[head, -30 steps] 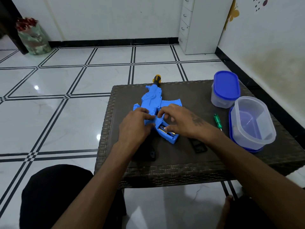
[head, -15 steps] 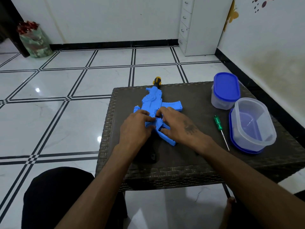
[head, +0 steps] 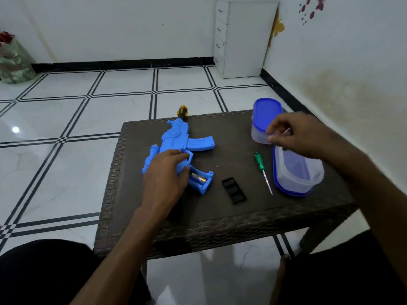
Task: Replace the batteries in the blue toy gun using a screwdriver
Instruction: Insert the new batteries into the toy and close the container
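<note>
The blue toy gun [head: 176, 139] lies on the dark wicker table [head: 220, 219], its orange muzzle pointing away. Its stock compartment is open, and a battery [head: 199, 178] shows inside. My left hand [head: 165, 172] presses down on the gun's grip. The black compartment cover [head: 234, 190] lies loose to the right of the gun. A green-handled screwdriver [head: 261, 166] rests further right, untouched. My right hand [head: 297, 135] hovers over the containers, its fingers pinched on a small metallic piece [head: 287, 130] that looks like a battery; most of it is hidden.
A clear open tub [head: 308, 179] sits on its blue lid at the table's right edge. A closed tub with a blue lid [head: 267, 108] stands behind it. A tiny screw [head: 217, 166] lies near the gun. A white drawer unit [head: 242, 38] stands by the wall.
My right hand has left the gun's compartment and swung right to above the tubs, carrying the small piece. The cover and compartment are now uncovered. My left hand stays on the gun.
</note>
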`<state>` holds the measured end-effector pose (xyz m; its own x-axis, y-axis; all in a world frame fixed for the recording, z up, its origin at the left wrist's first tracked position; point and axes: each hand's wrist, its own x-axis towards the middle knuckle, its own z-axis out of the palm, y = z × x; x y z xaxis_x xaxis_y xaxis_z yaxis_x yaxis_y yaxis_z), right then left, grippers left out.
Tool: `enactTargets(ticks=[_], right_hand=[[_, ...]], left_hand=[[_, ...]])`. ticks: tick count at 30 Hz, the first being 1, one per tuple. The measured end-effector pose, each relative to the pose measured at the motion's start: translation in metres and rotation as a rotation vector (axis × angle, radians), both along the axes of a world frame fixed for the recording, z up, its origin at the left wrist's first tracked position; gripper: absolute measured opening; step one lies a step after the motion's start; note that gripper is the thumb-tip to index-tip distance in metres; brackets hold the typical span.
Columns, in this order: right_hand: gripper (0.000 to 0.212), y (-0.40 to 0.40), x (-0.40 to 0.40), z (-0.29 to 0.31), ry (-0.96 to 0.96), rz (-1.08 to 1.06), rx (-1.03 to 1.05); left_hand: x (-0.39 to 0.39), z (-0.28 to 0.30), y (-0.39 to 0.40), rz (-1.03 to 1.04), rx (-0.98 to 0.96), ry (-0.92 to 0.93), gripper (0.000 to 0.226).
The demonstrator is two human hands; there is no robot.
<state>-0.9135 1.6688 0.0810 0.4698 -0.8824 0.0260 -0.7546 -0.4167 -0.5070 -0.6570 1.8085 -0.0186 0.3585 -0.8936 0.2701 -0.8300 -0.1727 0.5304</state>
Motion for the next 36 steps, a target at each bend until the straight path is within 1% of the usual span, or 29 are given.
enactTargets(ticks=[2, 4, 6, 9, 12, 16, 21, 26, 28, 31, 33, 36], right_hand=[[0.012, -0.018, -0.028, 0.002, 0.101, -0.101, 0.08], [0.016, -0.031, -0.043, -0.007, 0.201, -0.141, 0.174], [0.019, -0.038, -0.045, -0.02, 0.282, -0.128, 0.25], [0.025, -0.036, -0.036, -0.036, 0.373, -0.085, 0.356], [0.026, -0.033, -0.027, -0.046, 0.415, -0.066, 0.363], [0.023, -0.032, -0.02, -0.05, 0.366, -0.107, 0.34], [0.028, -0.031, -0.016, -0.052, 0.324, -0.163, 0.355], [0.035, -0.021, -0.016, -0.052, 0.397, -0.159, 0.292], [0.034, -0.019, -0.016, -0.049, 0.407, -0.15, 0.288], [0.029, -0.02, -0.02, -0.047, 0.351, -0.18, 0.256], [0.025, -0.022, -0.025, -0.043, 0.286, -0.218, 0.16], [0.018, -0.019, -0.028, -0.028, 0.107, -0.227, -0.017]], left_hand=[[-0.031, 0.008, -0.008, -0.091, -0.052, 0.044, 0.032], [-0.062, 0.014, -0.019, -0.209, -0.051, 0.047, 0.033], [-0.09, 0.016, -0.03, -0.302, -0.02, 0.028, 0.036], [-0.123, 0.015, -0.042, -0.376, 0.036, 0.016, 0.042], [-0.144, 0.013, -0.049, -0.394, 0.055, 0.037, 0.044], [-0.154, 0.014, -0.051, -0.379, 0.067, 0.064, 0.044], [-0.151, 0.017, -0.053, -0.387, 0.099, 0.07, 0.043], [-0.154, 0.017, -0.053, -0.374, 0.112, 0.093, 0.044], [-0.153, 0.017, -0.052, -0.382, 0.126, 0.086, 0.044], [-0.151, 0.02, -0.051, -0.397, 0.128, 0.052, 0.042], [-0.146, 0.023, -0.049, -0.386, 0.122, 0.049, 0.04], [-0.127, 0.022, -0.043, -0.302, 0.116, 0.045, 0.039]])
